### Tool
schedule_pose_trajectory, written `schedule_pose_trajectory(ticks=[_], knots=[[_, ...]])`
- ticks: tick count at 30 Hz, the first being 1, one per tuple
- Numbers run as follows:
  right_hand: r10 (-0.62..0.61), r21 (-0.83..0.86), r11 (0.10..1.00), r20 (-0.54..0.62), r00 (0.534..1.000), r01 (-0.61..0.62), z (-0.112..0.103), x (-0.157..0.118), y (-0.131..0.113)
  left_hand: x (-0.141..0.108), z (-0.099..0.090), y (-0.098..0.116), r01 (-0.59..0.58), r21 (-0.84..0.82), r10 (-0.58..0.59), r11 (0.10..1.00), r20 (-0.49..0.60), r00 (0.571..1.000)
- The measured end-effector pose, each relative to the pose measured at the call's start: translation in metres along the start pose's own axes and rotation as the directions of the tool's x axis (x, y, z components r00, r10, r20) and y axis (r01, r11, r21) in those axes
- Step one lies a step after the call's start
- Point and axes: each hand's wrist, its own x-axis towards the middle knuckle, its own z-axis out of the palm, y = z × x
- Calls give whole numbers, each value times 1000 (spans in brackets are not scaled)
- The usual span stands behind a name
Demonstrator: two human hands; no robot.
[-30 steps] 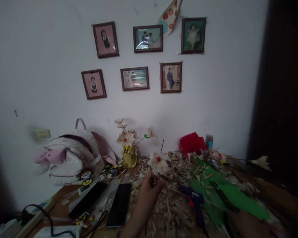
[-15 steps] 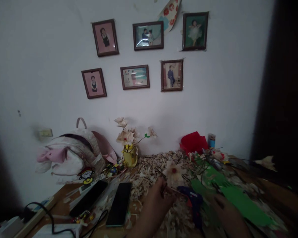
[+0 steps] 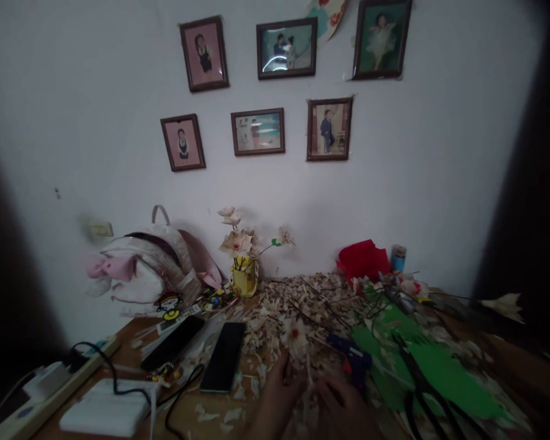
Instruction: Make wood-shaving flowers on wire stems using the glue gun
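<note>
My left hand (image 3: 280,385) is closed, low in the middle of the head view, on a handmade flower. This flower (image 3: 296,337) has pale, papery petals and a red centre, and rises just above my fingers; its stem is mostly hidden. Close on the right, my right hand (image 3: 343,400) has its fingers pinched by a pale strip (image 3: 310,366) under the bloom. What they grip is too dim to make out. A blue glue gun (image 3: 355,357) lies just beyond my right hand. Black-handled scissors (image 3: 421,382) rest on green sheets (image 3: 458,373) farther right.
Pale scraps (image 3: 275,305) cover much of the table. A yellow vase (image 3: 244,281) with similar flowers, a backpack (image 3: 151,269) and red paper (image 3: 363,260) stand along the wall. Two phones (image 3: 223,357), a power strip (image 3: 59,391) and a white box with cables (image 3: 105,406) lie left.
My right hand has moved left from beside the scissors to the flower, uncovering the scissors. The flower and my left hand are lower and nearer me. The view has shifted slightly.
</note>
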Motion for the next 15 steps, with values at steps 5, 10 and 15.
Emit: schedule_pose_trajectory(ticks=[5,10,15], knots=[[24,17,1000,54,998,-25,13,0,5,-8,5,-5,83,-75,-83,994,11,997],[32,-15,999,45,998,-31,14,4,13,-7,6,-15,73,-94,-74,993,-2,997],[-1,-58,998,-27,1000,0,9,7,12,-4,4,-20,94,-146,-89,985,40,995]])
